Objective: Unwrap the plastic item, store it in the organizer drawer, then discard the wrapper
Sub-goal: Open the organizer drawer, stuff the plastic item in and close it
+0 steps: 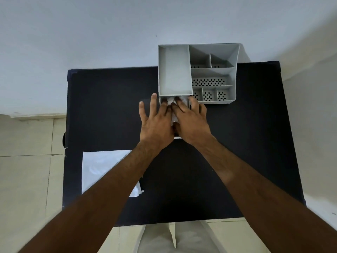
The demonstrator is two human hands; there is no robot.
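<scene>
Pressing down side by side, the left hand and the right hand cover a white plastic item that lies in the pulled-out drawer of the grey organizer. Only thin slivers of the item show between the hands and at the fingertips. The left fingers are spread wide and flat, with the outer ones resting beyond the drawer's left side on the black counter. The right fingers lie closer together, flat on the item, their tips just at the organizer's near edge. Neither hand grips anything; both rest open on top.

The organizer stands at the far edge of the counter, right of centre, its far right corner hanging past that edge. Its open compartments hold nothing visible. A white wrapper lies flat near the counter's left edge, well apart from the hands and partly under the left forearm. Bare counter stretches to the left of the hands, to the right below the organizer, and between the forearms toward the near edge.
</scene>
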